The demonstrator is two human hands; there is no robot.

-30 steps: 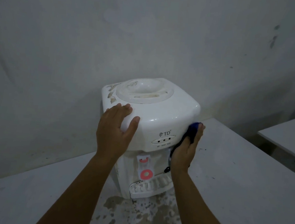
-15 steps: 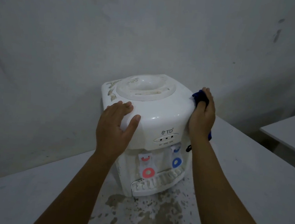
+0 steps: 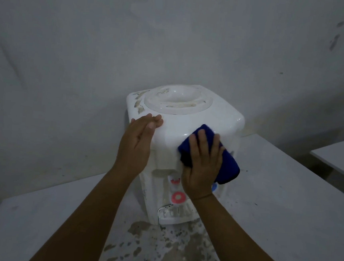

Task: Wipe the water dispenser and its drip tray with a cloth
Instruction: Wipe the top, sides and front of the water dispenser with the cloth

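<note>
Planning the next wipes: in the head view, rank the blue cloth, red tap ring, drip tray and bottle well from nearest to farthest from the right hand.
1. Blue cloth: under the right hand, pressed on the dispenser's front.
2. Red tap ring: just below the wrist.
3. Drip tray: lower, at the base.
4. Bottle well: on top, behind.

Wall behind — hands fronting dispenser

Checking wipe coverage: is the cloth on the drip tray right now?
No, the right hand presses the blue cloth flat against the dispenser's upper front panel, well above the drip tray.
</note>
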